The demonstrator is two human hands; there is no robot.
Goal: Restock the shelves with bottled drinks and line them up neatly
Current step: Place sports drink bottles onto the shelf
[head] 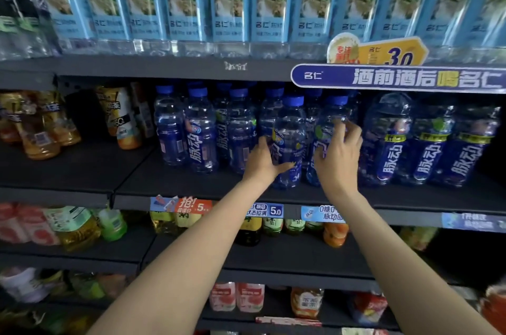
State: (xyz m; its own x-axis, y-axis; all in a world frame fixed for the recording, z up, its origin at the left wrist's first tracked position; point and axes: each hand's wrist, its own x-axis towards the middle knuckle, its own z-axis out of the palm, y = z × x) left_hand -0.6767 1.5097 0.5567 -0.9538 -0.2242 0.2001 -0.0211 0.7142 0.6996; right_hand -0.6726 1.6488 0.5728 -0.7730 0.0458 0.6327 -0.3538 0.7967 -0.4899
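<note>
On the middle shelf, our left hand grips one blue bottle and our right hand another; full, slick plastic, probably best held mid-body.

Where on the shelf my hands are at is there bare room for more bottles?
Bare dark shelf lies between the amber tea bottles and the blue-capped bottles, plus a strip along the front edge there. It is crowded where the left hand and right hand grip bottles, and among the larger bottles rightward.
</note>
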